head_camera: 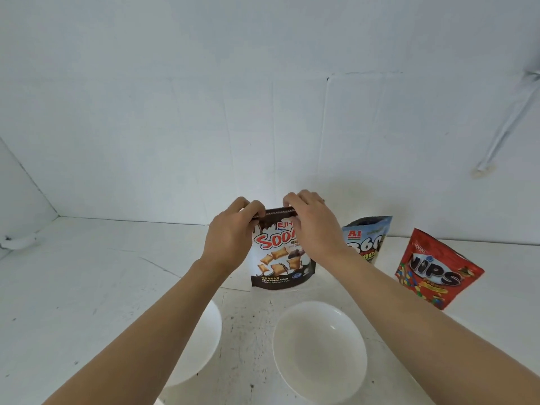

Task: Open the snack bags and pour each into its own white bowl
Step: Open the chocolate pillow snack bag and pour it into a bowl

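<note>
The brown bag (280, 258) is glossy printed plastic film, slightly crinkled. Right of it, the blue bag (366, 238) and red bag (435, 273) show the same shiny film. In front of it, the left bowl (204, 337) and right bowl (320, 352) are smooth, glossy white. Under it, the table (248, 325) is matt white, scuffed and speckled.

- Cereal bag (277, 258): dark brown top strip and base, white middle panel, red lettering, printed tan pillow-shaped pieces with brown chocolate, and small white print on the base.
- Blue bag (365, 238): pale blue with a dark top edge, a red "A1" mark and large black numerals.
- Red bag (438, 270): bright red, with dark lettering edged in white on a pale blue oval and printed sweets in many colours.
- Right bowl (292, 331): plain glossy white.
- Left bowl (207, 331): plain white.
- Bench (87, 273): white, flecked with dark specks and grey scuffs.
- Wall (204, 97): white with a bluish cast and thin grey seams.
</note>
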Motion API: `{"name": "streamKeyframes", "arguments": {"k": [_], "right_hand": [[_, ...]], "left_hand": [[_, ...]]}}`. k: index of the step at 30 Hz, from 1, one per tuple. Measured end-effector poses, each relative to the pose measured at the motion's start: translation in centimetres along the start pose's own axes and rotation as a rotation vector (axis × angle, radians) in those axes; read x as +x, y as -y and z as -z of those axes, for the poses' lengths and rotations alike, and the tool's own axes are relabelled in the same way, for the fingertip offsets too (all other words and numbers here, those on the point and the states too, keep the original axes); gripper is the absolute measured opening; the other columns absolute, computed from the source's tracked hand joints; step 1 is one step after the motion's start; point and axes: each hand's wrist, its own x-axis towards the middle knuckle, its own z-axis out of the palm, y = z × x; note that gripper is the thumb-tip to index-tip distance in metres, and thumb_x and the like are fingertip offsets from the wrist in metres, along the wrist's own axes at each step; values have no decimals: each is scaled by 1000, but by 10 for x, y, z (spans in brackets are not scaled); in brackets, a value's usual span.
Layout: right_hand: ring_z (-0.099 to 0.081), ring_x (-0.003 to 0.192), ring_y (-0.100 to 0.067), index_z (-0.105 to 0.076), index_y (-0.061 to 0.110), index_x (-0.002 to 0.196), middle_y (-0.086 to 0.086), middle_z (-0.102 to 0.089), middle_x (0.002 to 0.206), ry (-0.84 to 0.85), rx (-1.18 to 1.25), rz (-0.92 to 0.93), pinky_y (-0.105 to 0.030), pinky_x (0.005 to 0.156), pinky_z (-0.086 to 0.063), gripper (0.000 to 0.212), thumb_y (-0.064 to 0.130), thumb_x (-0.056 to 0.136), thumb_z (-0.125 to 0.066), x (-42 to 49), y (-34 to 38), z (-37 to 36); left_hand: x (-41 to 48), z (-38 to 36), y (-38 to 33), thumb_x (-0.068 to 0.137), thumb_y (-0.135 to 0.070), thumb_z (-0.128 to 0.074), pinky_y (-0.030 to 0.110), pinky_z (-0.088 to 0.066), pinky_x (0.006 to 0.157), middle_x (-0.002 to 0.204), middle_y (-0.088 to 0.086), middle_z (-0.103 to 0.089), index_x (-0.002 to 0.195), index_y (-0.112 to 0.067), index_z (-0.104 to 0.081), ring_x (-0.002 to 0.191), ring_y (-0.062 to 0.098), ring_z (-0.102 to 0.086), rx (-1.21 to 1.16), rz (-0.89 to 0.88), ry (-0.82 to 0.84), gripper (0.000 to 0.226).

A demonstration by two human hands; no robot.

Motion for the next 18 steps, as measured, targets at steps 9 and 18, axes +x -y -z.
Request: {"name": "streamKeyframes", "arguments": {"k": [9,18], "right_hand": [[-60,84,-21,-61,14,104,-4,-63,96,-168,63,94,-31,62,-55,13,6,93,-61,24,78,8],[-60,79,-14,-61,18,102,4,-65,91,-174,199,139,-29,65,-56,11,10,94,-64,55,219,-37]], "left_hand": [[-3,87,41,92,-2,-64,44,-57,62,97,1,-63,102,-17,-65,74,27,-65,3,-76,-120,18],[-54,207,148,88,-8,-70,24,-49,64,90,-11,-62,97,-26,-65,79,8,-59,-30,-8,-82,21]]}}
